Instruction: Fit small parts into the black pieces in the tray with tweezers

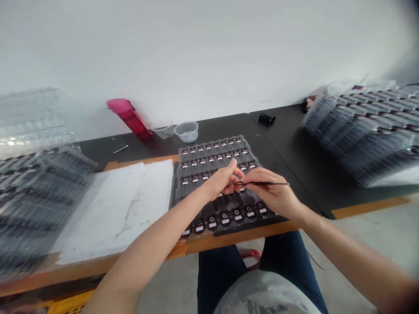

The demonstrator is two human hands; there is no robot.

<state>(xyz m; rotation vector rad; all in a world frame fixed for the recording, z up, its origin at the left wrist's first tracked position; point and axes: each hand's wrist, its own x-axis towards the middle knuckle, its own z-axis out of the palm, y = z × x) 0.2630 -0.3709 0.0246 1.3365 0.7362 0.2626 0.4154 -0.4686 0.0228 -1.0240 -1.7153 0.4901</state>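
Observation:
A clear plastic tray lies in front of me, with rows of small dark parts, each bearing a white label and a ring mark. Over its middle rows, my left hand is closed with curled fingers and thumb raised; whatever small thing it pinches is too hidden to make out. My right hand meets it from the right, gripping thin dark tweezers. Their tips point left, into the fingers of my left hand. Both hands cover some of the parts below.
Stacked filled trays stand left and right. White sheets lie left of the tray. Behind are a pink bottle, a clear tub, a metal rod and a small black object. A wall closes off the back.

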